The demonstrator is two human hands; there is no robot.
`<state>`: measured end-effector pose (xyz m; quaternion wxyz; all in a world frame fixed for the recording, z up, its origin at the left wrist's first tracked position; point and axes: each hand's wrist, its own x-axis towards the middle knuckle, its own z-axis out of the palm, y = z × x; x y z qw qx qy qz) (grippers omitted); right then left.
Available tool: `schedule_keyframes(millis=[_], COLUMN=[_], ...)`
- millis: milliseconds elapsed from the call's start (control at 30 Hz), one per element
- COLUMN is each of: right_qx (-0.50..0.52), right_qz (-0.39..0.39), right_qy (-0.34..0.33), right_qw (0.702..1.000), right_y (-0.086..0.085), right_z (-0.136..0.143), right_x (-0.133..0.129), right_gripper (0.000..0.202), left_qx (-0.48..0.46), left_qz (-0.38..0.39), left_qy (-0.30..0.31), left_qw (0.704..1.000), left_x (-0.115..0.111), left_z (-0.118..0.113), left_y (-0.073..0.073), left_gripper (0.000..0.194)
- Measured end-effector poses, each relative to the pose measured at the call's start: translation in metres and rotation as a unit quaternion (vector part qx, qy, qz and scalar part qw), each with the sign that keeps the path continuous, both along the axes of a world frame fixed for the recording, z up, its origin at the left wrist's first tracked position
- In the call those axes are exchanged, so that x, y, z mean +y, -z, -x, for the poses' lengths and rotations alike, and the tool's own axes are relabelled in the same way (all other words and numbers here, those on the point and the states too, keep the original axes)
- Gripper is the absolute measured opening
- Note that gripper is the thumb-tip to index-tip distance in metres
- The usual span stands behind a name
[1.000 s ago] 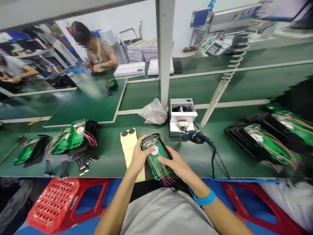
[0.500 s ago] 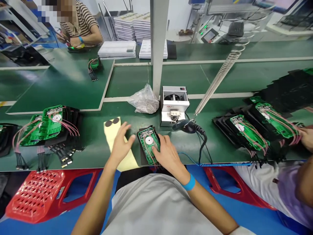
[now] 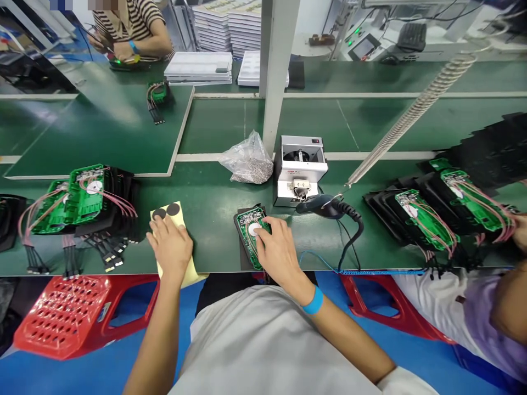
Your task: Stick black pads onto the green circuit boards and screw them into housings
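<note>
Two bare hands rest at the front of the worktop [image 3: 214, 230]. The left hand [image 3: 171, 244] is palm down over a yellow strip [image 3: 190, 271]; its fingers are extended and slightly parted, with the thumb set apart to the right. Its fingertips lie at the lower edge of two dark discs [image 3: 173, 209] at the strip's far end. Whether they touch the discs cannot be determined.

The right hand [image 3: 278, 247] is half curled over the right side of a circuit unit [image 3: 251, 247]. The thumb reaches across to a white disc [image 3: 253, 229] on the unit's face; the index finger bends near the upper right. Whether finger and thumb pinch the unit cannot be determined.

The unit lies face up near the front edge of the worktop, between the yellow strip and a black handle [image 3: 319, 206], its far end angled left. It has a green board, a dark border and pinkish wires beside the white disc. The right hand covers its right portion.
</note>
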<state>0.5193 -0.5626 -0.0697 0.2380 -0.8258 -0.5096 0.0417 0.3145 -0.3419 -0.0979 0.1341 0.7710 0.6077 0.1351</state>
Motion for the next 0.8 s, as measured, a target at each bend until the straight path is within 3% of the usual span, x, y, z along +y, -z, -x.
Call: schedule_keyframes(millis=[133, 333, 500, 800], right_qx=[-0.019, -0.070, -0.082, -0.183], right_qz=[0.060, 0.075, 0.077, 0.108], right_qy=[0.029, 0.020, 0.004, -0.027], right_qw=[0.998, 0.994, 0.994, 0.977], right_y=[0.003, 0.001, 0.008, 0.004], right_z=[0.000, 0.008, 0.013, 0.011], right_x=[0.012, 0.019, 0.014, 0.013], right_gripper=[0.038, 0.037, 0.045, 0.045], left_qx=[-0.024, -0.048, -0.063, 0.014], left_qz=[-0.014, 0.005, 0.015, -0.016], left_qy=[0.079, 0.173, 0.185, 0.197], left_qw=[0.997, 0.984, 0.981, 0.980], left_x=[-0.021, -0.037, -0.042, -0.042], left_z=[-0.027, -0.067, -0.079, -0.083], left_y=[0.016, 0.017, 0.016, 0.015], left_gripper=[0.075, 0.073, 0.071, 0.070])
